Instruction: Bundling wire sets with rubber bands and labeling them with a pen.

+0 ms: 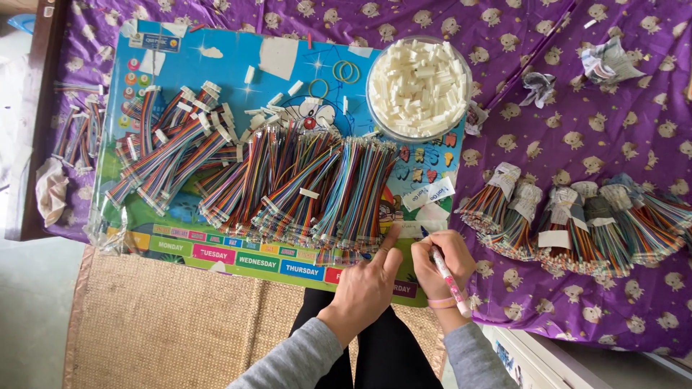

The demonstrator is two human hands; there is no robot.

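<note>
Pen (445, 274) pinched in right hand (441, 263), tip at white label (417, 229); left hand (367, 284) spread, forefinger pressing it. Wire bundles (288, 184) and bowl (419, 88) crowd the board (238, 57).

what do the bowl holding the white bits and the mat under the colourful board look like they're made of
The bowl looks like clear plastic or glass: the white pieces show through its glossy wall. The mat looks like woven straw or a similar fibre: tan, matt, with a fine ribbed weave. It lies under the board.
</note>
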